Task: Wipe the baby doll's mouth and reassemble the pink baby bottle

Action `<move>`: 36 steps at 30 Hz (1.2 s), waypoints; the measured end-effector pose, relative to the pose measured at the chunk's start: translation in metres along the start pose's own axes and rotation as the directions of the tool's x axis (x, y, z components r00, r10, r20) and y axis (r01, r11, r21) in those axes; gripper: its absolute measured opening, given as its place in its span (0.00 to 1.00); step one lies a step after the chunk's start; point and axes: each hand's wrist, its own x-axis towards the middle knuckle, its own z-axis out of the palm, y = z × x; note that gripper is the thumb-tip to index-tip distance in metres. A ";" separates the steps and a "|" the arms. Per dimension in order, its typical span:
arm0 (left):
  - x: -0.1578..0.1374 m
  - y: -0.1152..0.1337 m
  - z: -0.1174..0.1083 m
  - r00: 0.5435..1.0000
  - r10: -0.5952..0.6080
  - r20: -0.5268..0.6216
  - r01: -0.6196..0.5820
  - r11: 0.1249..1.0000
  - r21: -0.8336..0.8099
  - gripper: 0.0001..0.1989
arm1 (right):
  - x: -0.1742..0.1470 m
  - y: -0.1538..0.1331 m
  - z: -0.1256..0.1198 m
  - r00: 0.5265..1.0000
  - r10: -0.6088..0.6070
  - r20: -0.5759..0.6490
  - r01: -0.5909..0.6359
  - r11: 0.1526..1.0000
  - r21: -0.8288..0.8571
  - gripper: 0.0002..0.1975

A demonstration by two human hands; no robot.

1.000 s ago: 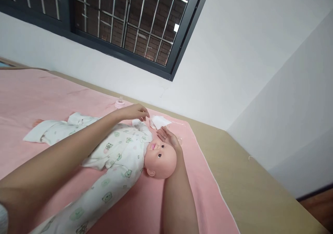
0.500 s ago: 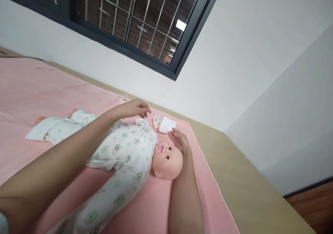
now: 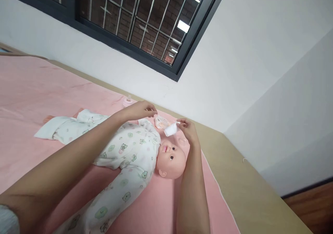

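A bald baby doll [image 3: 170, 159] in white printed pyjamas [image 3: 137, 150] lies on its back on a pink blanket [image 3: 156, 206]. Beyond its head, my right hand [image 3: 189, 131] is closed, pinching the edge of a small white cloth [image 3: 171, 129] between thumb and fingers. Over the doll's far arm reaches my left hand [image 3: 143, 110], fingers curled together at the corner of a clear plastic packet [image 3: 161, 122]. Whether those fingertips grip the packet is too small to tell. My left forearm crosses above the doll's body and hides part of it.
Past my left hand stands a pink baby bottle [image 3: 127, 101]. A pale pink round item [image 3: 182, 142] lies partly behind my right wrist. Wooden board [image 3: 221, 157] borders the blanket, with a white wall [image 3: 130, 71] and barred window [image 3: 145, 22] behind.
My right hand has moved up from beside the doll's head and taken hold of the white cloth, which is now tilted. My left fingers have drawn together near the packet.
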 end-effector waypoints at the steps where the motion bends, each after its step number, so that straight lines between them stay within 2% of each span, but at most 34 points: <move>1: 0.000 0.000 0.002 1.000 0.022 -0.009 -0.022 1.000 0.008 0.17 | -0.001 -0.009 0.002 1.000 -0.022 0.015 0.023 0.999 -0.026 0.14; 5: 0.000 0.003 0.010 0.986 0.158 -0.053 -0.155 0.987 0.042 0.20 | -0.012 -0.045 0.011 0.984 -0.137 0.114 0.153 0.977 -0.150 0.11; 9: -0.001 0.005 0.016 0.948 0.310 -0.071 -0.303 0.948 0.094 0.25 | -0.028 -0.074 0.018 0.932 -0.271 0.242 0.325 0.919 -0.224 0.14; 12: -0.001 0.005 0.016 0.941 0.334 -0.056 -0.328 0.940 0.098 0.27 | -0.039 -0.089 0.022 0.893 -0.345 0.290 0.417 0.875 -0.244 0.17; 15: -0.002 0.006 0.013 0.954 0.299 -0.002 -0.297 0.949 0.109 0.24 | -0.046 -0.100 0.024 0.865 -0.393 0.312 0.472 0.848 -0.239 0.18; 20: -0.005 0.010 0.008 0.967 0.240 0.080 -0.243 0.970 0.027 0.17 | -0.051 -0.110 0.023 0.853 -0.434 0.291 0.499 0.842 -0.204 0.15; 24: -0.008 0.013 0.005 0.966 0.212 0.149 -0.215 0.977 0.008 0.18 | -0.049 -0.109 0.021 0.854 -0.453 0.257 0.500 0.852 -0.157 0.10; 26: -0.009 0.015 0.004 0.960 0.236 0.154 -0.235 0.972 -0.024 0.18 | -0.048 -0.106 0.020 0.859 -0.457 0.233 0.496 0.855 -0.150 0.10; 28: -0.011 0.017 0.003 0.951 0.285 0.117 -0.275 0.957 -0.095 0.17 | -0.046 -0.103 0.019 0.867 -0.456 0.201 0.486 0.863 -0.138 0.10; 32: -0.016 0.026 0.004 0.929 0.370 -0.032 -0.369 0.909 -0.194 0.15 | -0.044 -0.101 0.020 0.894 -0.424 0.143 0.436 0.898 -0.059 0.16; 36: -0.020 0.037 0.008 0.884 0.436 -0.169 -0.465 0.858 -0.219 0.15 | -0.046 -0.103 0.029 0.900 -0.399 0.176 0.401 0.916 0.025 0.25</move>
